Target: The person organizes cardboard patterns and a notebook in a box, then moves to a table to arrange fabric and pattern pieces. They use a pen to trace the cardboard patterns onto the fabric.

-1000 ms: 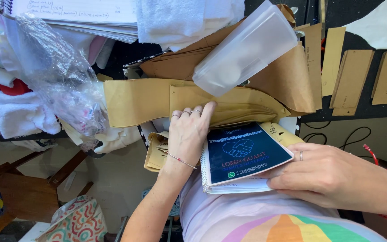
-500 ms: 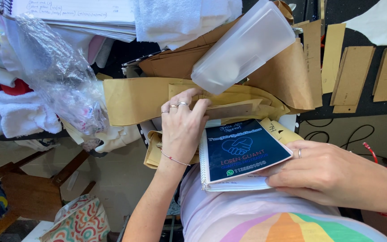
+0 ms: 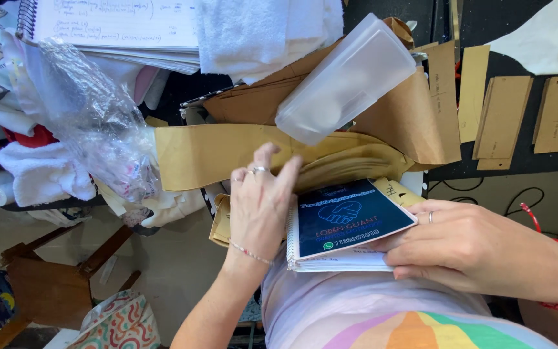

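Observation:
My right hand (image 3: 479, 249) grips the right edge of a spiral notebook with a dark blue cover (image 3: 347, 223), held against my body. My left hand (image 3: 259, 203) is raised beside the notebook's spiral edge, fingers spread and slightly blurred, fingertips at the stack of brown paper pattern pieces (image 3: 227, 152) on the table edge. It holds nothing. A translucent plastic box (image 3: 347, 81) lies on top of the brown paper, above the notebook.
A crumpled clear plastic bag (image 3: 95, 123) and white cloth (image 3: 43, 174) sit to the left. An open lined notebook (image 3: 111, 26) and white fabric (image 3: 253, 32) lie at the top. Brown card pieces (image 3: 502, 116) rest on a dark surface at right. A wooden chair (image 3: 53, 284) stands below left.
My left hand lifted off the brown paper, curled, then spread its fingers beside the notebook's spiral edge. The right hand and notebook stayed nearly still.

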